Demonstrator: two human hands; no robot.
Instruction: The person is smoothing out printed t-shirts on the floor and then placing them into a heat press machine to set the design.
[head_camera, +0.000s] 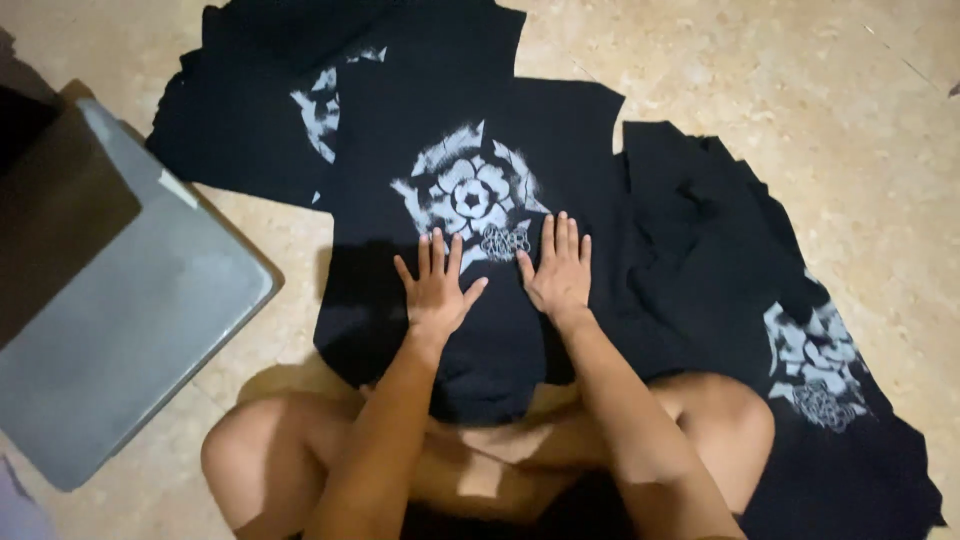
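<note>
1. Left hand (437, 290) lies flat, fingers spread, palm down on a black cloth piece (470, 300) with a white flower print (468, 195).
2. Right hand (558, 272) rests open and flat just beside it on the same cloth.
3. The cloth lies on the beige floor (850, 150), overlapping other black printed pieces (720, 260).
4. A grey flat board (130, 300) sits at left.
</note>
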